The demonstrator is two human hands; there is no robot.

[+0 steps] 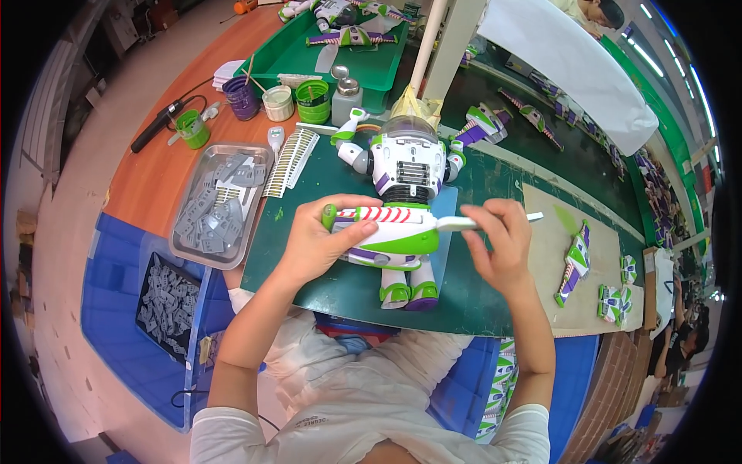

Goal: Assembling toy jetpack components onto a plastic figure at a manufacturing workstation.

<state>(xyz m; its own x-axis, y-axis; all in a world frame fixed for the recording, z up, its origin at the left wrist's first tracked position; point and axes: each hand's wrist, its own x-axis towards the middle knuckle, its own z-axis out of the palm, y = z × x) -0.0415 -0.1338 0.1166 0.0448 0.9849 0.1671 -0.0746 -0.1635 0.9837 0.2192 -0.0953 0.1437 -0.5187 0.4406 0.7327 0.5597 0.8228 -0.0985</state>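
Observation:
My left hand (313, 243) is closed around a white, green and purple toy wing piece (406, 232) with red stripes. In my right hand (501, 243) is a slim white tool (457, 223), perhaps a brush; its tip is at the right end of the wing piece, and its other end sticks out beyond my fingers. Behind them a white toy astronaut figure (415, 143) lies on the green mat (471, 286), its back panel with a slotted compartment facing up. The wing piece covers the figure's middle, and its green and purple feet show below.
To the left are a metal tray (179, 236) of grey parts, a ribbed white strip (296, 158), and purple (241, 99) and green (313, 100) paint pots. A green bin (278, 50) holds more toys. Finished-looking wing pieces (573, 263) lie on cardboard at right.

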